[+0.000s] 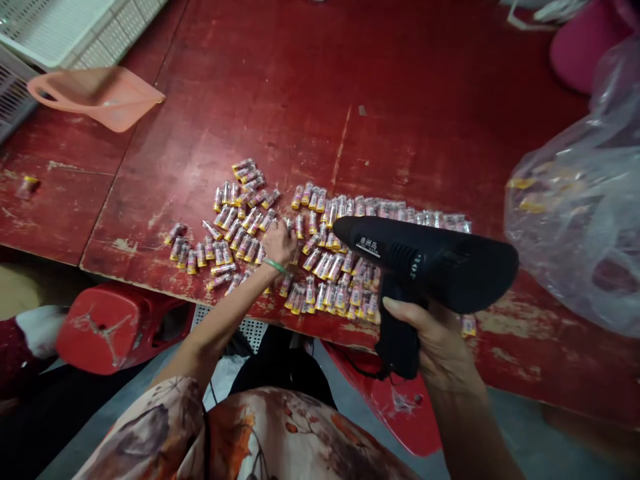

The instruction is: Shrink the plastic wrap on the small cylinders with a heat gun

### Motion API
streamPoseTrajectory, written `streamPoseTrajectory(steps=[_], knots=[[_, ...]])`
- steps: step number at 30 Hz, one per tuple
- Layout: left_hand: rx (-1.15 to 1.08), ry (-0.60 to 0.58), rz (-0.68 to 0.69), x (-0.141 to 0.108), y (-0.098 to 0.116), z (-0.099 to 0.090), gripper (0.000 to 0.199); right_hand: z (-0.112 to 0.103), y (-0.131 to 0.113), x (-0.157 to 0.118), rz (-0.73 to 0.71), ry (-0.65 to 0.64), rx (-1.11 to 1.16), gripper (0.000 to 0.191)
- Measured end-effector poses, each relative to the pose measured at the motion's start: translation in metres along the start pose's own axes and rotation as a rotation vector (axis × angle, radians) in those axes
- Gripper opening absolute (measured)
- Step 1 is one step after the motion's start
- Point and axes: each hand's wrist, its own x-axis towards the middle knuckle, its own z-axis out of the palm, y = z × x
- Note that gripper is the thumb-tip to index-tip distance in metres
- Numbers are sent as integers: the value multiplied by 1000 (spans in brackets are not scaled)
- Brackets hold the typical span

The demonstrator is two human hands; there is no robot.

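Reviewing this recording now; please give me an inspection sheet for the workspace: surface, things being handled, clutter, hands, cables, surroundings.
Surface: red table, paint scuffed and worn, seams between panels.
Things handled: many small tubes with yellow ends, lying in loose groups near the edge; black hair dryer held above some of them.
Clutter: orange scoop and white basket at far left; plastic bag at right, yellow bits showing through.
Hands: left hand among the tubes, grip unclear; right hand closed around the dryer's handle.
Cables: dark cord below the dryer's handle; its route cannot be traced.
Surroundings: red stool at left, another red seat below the table edge.
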Motion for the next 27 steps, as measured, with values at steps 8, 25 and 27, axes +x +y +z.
streamPoseTrajectory(steps=[8,25,27], knots=[[-18,93,58,15,-15,5,29,39,-3,35,-70,-207,-6,45],[-52,-59,529,8,14,23,34,22,-11,14,-91,-47,-6,61],[-25,-65,516,6,0,23,37,17,-8,9,-102,-10,-31,63]])
